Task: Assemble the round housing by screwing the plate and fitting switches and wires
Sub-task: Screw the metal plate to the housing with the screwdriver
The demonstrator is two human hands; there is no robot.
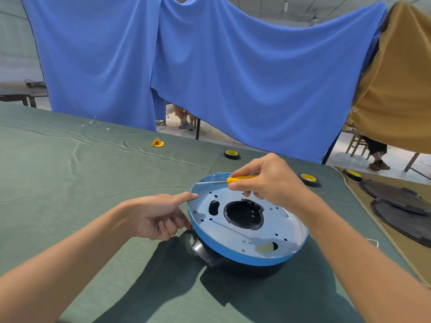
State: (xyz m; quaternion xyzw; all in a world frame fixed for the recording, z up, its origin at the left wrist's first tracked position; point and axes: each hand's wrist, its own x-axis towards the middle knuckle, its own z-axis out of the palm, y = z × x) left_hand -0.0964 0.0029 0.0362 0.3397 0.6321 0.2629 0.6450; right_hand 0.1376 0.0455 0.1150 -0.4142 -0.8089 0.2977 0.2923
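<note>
A round black housing (233,264) sits on the green table cloth with a pale metal plate (233,229) on top, blue round its edge and pierced by a large hole and several small ones. My right hand (270,183) grips a yellow-handled screwdriver (233,180) held level over the plate's far side, its shaft pointing left. My left hand (161,215) is at the plate's left edge, index finger stretched to the rim, other fingers curled.
Two black tape rolls with yellow cores (231,154) (308,178) lie beyond the housing, a third (352,174) at far right. A yellow scrap (157,143) lies further back. Dark round covers (396,194) rest on a tan mat at right. Blue cloth hangs behind.
</note>
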